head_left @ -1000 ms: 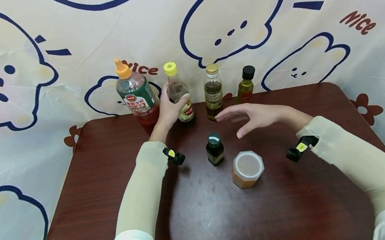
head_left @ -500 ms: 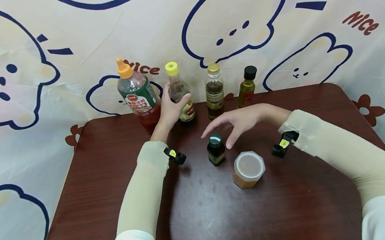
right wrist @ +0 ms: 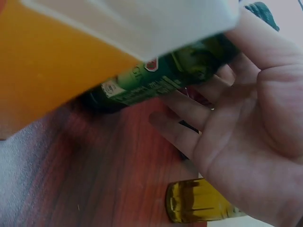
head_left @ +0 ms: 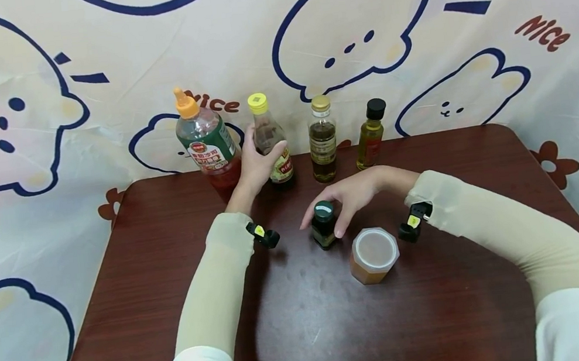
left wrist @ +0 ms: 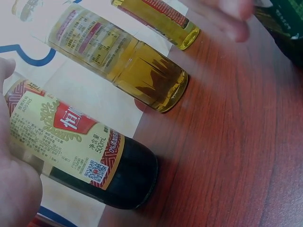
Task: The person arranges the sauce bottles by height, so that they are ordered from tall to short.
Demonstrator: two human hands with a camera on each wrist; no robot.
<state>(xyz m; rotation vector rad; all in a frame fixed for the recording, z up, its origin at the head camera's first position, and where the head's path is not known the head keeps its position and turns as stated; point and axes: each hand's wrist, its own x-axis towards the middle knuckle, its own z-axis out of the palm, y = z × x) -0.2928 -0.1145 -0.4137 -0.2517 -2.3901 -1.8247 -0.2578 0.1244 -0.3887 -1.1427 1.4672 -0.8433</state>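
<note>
My left hand (head_left: pixel 256 166) grips the yellow-capped sauce bottle (head_left: pixel 282 169), which stands upright at the table's back edge. In the left wrist view this sauce bottle (left wrist: pixel 71 132) shows a cream and red label and dark liquid. My right hand (head_left: pixel 355 193) is spread around a small dark green bottle (head_left: pixel 323 227), thumb on its near right, a finger on its left. The right wrist view has the fingers (right wrist: pixel 189 111) extended behind this green bottle (right wrist: pixel 142 78); contact cannot be told. A white-lidded jar with orange contents (head_left: pixel 374 254) stands just in front.
Left of my left hand stands a large orange-capped red sauce bottle (head_left: pixel 208 145). A gold-capped bottle (head_left: pixel 322 142) and a small black-capped oil bottle (head_left: pixel 371 133) stand along the back edge of the brown table (head_left: pixel 172 275). A printed curtain (head_left: pixel 201 48) hangs behind.
My right hand has moved left and toward me, from near the gold-capped bottle down around the small green bottle. The left hand keeps its grip on the sauce bottle.
</note>
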